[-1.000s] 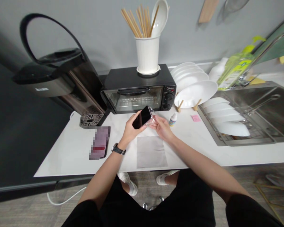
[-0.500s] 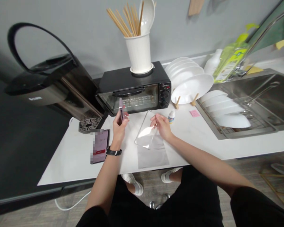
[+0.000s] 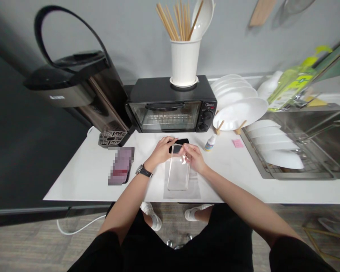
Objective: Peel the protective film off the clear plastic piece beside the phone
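1. The white tabletop (image 3: 82, 177) carries everything; the black toaster oven (image 3: 170, 105) at its back edge serves as the landmark.
2. To the left of the toaster oven stands a large dark hot-water dispenser with a looped handle (image 3: 73, 87), its grated drip tray at the base.
3. To the right of the oven, a steel sink with a wire rack (image 3: 308, 147) holds white dishes, and a row of white plates (image 3: 238, 102) leans in a wooden stand just beside the oven.
4. On top of the oven sits a white ceramic utensil holder (image 3: 185, 60) with wooden chopsticks and a white spoon.
5. In front of the oven lies a grey rectangular mat (image 3: 195, 190), near the tabletop's front edge.
6. Over that mat is a clear transparent phone case (image 3: 178, 175), its far end lifted toward the oven.
7. A dark phone with a blurred screen (image 3: 121, 166) lies flat, left and in front of the oven.
8. A black smartphone (image 3: 179, 144) is directly in front of the oven door, at the case's far end.
9. The left hand (image 3: 162, 148), a watch on its wrist, grips the black smartphone.
10. The right hand (image 3: 195, 158) pinches the case's far end beside the phone.
11. A small white dropper bottle (image 3: 210, 142) stands in front of the oven's right corner, with a pink sticky note (image 3: 238, 142) further right.
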Demonstrator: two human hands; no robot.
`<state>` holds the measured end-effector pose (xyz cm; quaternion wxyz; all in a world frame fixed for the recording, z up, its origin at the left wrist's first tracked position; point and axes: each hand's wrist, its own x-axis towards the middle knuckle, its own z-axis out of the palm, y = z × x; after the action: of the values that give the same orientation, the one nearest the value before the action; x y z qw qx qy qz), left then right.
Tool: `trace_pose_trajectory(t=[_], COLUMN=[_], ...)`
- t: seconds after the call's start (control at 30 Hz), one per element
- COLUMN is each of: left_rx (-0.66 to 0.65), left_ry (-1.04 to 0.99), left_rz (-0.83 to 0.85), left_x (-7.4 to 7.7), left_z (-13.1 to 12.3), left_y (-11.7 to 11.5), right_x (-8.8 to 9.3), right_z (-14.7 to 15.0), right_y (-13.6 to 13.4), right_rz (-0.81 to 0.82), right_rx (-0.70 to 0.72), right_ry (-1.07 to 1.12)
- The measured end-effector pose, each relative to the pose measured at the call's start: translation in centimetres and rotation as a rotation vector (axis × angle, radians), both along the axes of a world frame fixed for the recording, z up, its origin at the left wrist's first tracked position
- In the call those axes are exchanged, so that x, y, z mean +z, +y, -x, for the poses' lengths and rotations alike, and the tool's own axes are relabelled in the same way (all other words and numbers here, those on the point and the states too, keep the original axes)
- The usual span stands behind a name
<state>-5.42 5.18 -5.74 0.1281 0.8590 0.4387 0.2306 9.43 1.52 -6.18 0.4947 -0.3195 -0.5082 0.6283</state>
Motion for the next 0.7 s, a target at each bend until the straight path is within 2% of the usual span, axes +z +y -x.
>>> trace_pose_trajectory(t=[0.3,0.53,0.63,0.7], left_rx=[0.007,0.028,0.060,0.095], left_ry=[0.059,0.039,0.027,-0.001], left_rz=[-0.014,-0.014,-0.020,-0.018], left_x=[0.4,0.8,1.4,1.9], left_z=[-0.2,-0.4,0.7,2.0], left_y=[-0.6,-0.4,-1.0,-2.6], right_x=[0.3,0.3,0.3,0.3], right_z=[0.3,0.3,0.3,0.3], right_y=[0.2,0.4,0.3,0.3], right_rz=[0.006,0.016,0.013,0.009], right_rx=[0.028,-0.002,-0.028,-0.047], right_ry=[0.016,0.001,-0.002,-0.012])
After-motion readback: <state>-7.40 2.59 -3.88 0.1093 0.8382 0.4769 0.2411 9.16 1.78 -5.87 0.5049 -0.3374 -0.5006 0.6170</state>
